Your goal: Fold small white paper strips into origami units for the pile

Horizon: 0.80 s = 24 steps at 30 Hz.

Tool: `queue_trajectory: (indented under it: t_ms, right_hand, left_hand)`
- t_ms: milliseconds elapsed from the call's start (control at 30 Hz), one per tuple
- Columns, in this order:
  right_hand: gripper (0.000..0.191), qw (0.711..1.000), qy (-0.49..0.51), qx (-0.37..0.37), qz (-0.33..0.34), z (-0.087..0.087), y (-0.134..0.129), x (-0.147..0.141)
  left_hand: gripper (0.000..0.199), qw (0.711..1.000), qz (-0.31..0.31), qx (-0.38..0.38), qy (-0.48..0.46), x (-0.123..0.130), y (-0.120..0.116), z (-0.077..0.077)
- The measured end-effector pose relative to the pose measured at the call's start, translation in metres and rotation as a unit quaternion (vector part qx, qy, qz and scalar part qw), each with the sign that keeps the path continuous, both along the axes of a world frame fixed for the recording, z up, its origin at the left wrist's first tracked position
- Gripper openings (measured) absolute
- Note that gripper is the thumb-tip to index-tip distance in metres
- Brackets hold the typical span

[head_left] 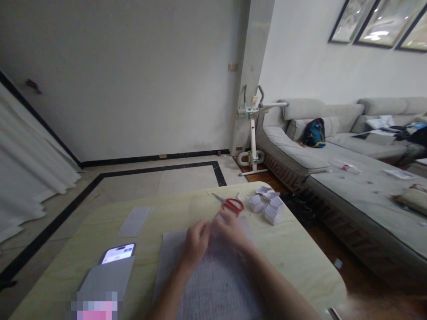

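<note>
A large sheet of paper (213, 284) covered with rows of writing lies on the pale wooden table (293, 262). Over its far edge, my left hand (196, 240) and my right hand (231, 229) are close together, fingers curled and closed on pale paper between them. Motion blur softens the fingertips, and the exact grip is partly hidden. Just beyond my right hand lie red-handled scissors (233, 205), blades pointing left. Several folded pieces of lined paper (272, 213) sit in a cluster at the table's far right.
On the left of the table are a small paper slip (135, 221), a lit phone (118, 253) and a grey flat item (108, 275) partly over it. A grey sofa (360, 195) runs along the right, with an exercise machine (252, 133) behind the table.
</note>
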State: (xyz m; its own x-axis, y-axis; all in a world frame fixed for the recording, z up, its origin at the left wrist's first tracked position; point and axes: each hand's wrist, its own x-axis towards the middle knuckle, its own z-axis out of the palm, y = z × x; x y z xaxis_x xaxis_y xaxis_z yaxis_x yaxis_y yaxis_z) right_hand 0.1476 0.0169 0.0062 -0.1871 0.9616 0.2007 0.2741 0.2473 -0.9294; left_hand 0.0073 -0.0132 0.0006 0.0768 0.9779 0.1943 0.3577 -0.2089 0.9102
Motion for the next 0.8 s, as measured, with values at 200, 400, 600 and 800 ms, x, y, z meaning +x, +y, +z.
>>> queue_trajectory:
  t_ms: [200, 400, 600, 800]
  right_hand:
    - [0.017, 0.998, -0.016, 0.052, -0.016, -0.0032, -0.0003, -0.0013]
    - [0.027, 0.999, -0.029, 0.040, -0.004, -0.0022, -0.0006, -0.0015]
    - [0.028, 0.998, -0.037, 0.045, 0.018, 0.0024, -0.0013, -0.0007]
    - [0.028, 0.999, -0.037, 0.034, 0.008, 0.0033, -0.0026, -0.0016]
  left_hand:
    - [0.031, 1.000, 0.018, 0.005, 0.007, -0.0002, 0.0020, -0.0023]
    - [0.031, 0.998, 0.051, 0.011, 0.018, -0.0032, 0.0050, -0.0035]
    - [0.029, 0.997, 0.063, 0.030, 0.021, -0.0042, 0.0048, -0.0014]
    - [0.030, 0.998, 0.063, 0.016, 0.014, -0.0049, 0.0051, 0.0003]
